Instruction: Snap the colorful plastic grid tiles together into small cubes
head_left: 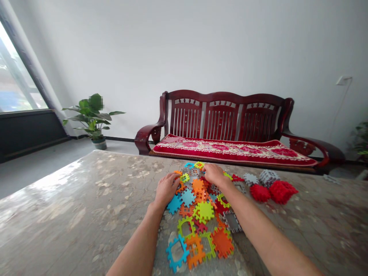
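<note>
Marbled desk point(86, 199), heap of plastic tiles point(202, 211) in the middle.
Left hand point(166, 188) lies on it, fingers open; right hand point(214, 174) curls at its far edge, grip unclear. Seems sorting; lifting one tile needs a pinch.

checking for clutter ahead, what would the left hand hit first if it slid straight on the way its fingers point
Probably the yellow-green tile just past the left hand, with grey tiles behind it; depth is hard to judge.

Left hand point(166, 188), right hand point(213, 174) palm-down on colourful tile pile point(201, 214); red cubes point(273, 191) beside, table point(86, 207).
</note>
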`<action>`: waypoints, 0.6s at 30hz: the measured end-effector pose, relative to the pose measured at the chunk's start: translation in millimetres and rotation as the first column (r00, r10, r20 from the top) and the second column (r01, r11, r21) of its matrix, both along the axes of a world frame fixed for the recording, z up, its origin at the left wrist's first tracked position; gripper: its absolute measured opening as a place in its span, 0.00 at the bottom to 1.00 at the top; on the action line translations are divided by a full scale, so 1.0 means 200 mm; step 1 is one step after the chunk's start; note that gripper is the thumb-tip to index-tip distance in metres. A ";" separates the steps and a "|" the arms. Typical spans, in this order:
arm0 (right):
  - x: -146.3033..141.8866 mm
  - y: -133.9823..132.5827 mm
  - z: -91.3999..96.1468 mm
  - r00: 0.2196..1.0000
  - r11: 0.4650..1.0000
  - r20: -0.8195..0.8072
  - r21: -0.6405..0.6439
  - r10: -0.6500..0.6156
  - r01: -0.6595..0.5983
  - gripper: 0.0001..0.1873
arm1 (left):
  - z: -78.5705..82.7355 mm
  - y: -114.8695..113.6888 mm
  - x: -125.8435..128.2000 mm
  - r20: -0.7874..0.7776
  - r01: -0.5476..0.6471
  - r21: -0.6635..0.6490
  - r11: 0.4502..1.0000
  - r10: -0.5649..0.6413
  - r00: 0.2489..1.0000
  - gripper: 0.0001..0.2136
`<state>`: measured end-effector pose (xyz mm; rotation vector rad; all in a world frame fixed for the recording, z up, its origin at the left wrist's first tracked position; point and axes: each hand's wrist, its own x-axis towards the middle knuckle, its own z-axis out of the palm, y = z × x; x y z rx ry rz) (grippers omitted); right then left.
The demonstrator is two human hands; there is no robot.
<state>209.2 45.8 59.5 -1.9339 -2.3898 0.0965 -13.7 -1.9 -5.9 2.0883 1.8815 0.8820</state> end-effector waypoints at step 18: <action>0.03 0.04 -0.01 0.983 0.968 0.037 -0.186 0.181 -0.171 0.24 | 0.00 0.00 0.00 -0.006 0.005 0.003 1.000 -0.005 1.000 0.15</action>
